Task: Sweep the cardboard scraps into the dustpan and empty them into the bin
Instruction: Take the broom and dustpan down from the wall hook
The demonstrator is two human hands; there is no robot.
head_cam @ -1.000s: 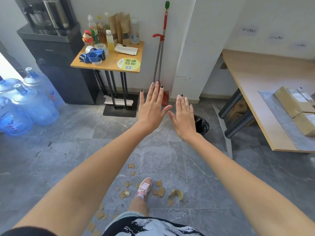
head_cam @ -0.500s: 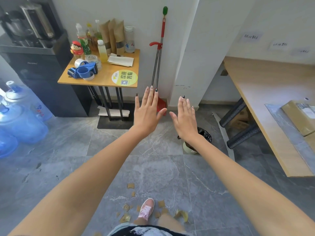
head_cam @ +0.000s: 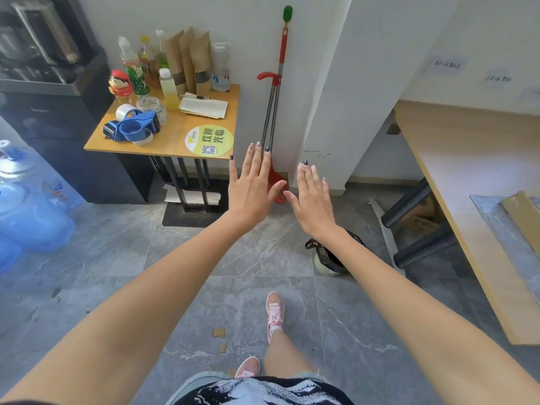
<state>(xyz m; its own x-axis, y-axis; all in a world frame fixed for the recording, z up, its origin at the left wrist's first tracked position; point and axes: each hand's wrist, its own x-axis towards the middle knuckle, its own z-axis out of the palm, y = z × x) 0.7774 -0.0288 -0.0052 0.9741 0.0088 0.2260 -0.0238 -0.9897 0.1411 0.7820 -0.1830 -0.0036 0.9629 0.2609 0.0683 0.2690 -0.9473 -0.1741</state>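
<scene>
- Two small cardboard scraps (head_cam: 218, 333) lie on the grey floor by the person's pink shoes, well short of the broom and dustpan set (head_cam: 282, 51). They look unswept.
- The black-lined bin (head_cam: 323, 266) stands on the floor to the right of the set and nearer the person, partly hidden by the right forearm.
- Both hands reach toward the set and hold nothing.
- The left hand (head_cam: 251, 185) is flat, fingers straight, and its fingertips overlap the set's dark rods. Whether they touch cannot be told.
- The right hand (head_cam: 314, 197) is flat too, just right of the set's red pan (head_cam: 276, 178).
- The set leans upright in the wall corner.
- By this view the task has barely begun: taking up the tools, sweeping and emptying all remain.
</scene>
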